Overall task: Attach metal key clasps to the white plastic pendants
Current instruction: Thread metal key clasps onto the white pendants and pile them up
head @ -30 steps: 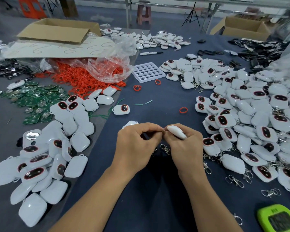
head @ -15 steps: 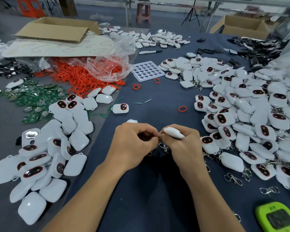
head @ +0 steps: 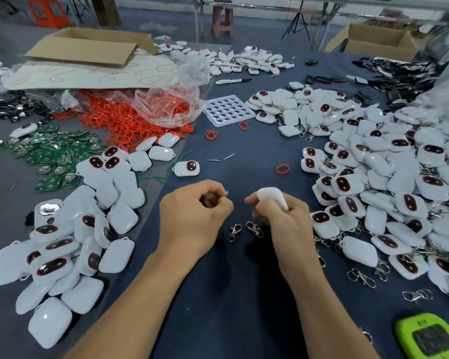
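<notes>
white pendant [head: 272, 197], long axis up-left

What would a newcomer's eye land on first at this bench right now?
The heaps of white pendants flooding the table's right side, with a smaller pile at left. Next, the tangle of orange-red rings spilling from a clear bag at upper left. In the centre, the right hand grips one pendant, the left hand pinches a small metal piece, two loose clasps lying between them.

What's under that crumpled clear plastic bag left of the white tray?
Red rings heaped beneath the clear plastic bag, showing through it and spilling forward. Whatever lies farther back under the cardboard sheet is covered.
</notes>
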Demonstrator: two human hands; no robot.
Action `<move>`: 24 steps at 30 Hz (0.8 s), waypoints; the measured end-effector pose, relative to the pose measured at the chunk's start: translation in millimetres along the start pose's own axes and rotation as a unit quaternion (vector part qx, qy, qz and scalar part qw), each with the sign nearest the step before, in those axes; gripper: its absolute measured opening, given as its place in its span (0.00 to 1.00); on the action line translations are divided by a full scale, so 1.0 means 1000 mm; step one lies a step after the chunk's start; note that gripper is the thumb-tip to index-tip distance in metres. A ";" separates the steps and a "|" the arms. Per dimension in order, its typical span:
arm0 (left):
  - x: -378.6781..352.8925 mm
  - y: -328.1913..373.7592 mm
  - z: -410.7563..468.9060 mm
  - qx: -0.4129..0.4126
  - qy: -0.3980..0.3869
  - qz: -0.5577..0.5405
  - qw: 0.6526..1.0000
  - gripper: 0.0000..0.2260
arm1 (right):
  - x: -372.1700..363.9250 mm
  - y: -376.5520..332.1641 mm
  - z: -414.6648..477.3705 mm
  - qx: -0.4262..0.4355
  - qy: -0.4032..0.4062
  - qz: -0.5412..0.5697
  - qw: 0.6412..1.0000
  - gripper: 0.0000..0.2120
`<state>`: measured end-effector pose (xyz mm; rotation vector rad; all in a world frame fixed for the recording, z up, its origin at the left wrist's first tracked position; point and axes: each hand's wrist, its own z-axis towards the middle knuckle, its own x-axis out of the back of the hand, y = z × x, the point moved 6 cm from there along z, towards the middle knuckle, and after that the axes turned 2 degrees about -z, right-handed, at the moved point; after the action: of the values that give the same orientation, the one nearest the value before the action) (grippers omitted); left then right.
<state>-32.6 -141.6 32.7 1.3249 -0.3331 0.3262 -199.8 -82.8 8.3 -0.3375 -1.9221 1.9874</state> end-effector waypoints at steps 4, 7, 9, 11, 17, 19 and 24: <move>-0.007 0.012 -0.007 -0.123 -0.020 0.164 0.979 0.03 | 0.004 -0.002 -0.001 0.008 0.050 0.005 0.999 0.15; -0.028 0.013 -0.015 -0.162 -0.126 0.194 0.959 0.03 | 0.009 0.001 -0.001 -0.007 0.094 -0.023 0.995 0.14; -0.034 0.013 -0.014 -0.161 -0.162 0.201 0.952 0.03 | 0.011 0.003 0.000 -0.003 0.104 -0.048 0.993 0.14; -0.036 0.010 -0.011 -0.143 -0.173 0.194 0.955 0.03 | 0.010 0.002 0.001 0.011 0.098 -0.068 0.993 0.10; -0.031 -0.002 -0.005 -0.070 -0.161 0.163 0.971 0.03 | 0.007 0.005 0.004 0.024 0.064 -0.103 0.992 0.12; -0.030 -0.005 -0.003 -0.062 -0.162 0.158 0.972 0.04 | 0.007 0.006 0.005 0.020 0.069 -0.091 0.993 0.12; -0.032 -0.007 -0.003 -0.061 -0.191 0.154 0.968 0.03 | 0.010 0.009 0.005 0.016 0.080 -0.089 0.993 0.07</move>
<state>-58.9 -142.0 12.6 1.2098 -0.8760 0.3031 -211.8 -83.7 0.3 -0.2972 -1.7547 1.8178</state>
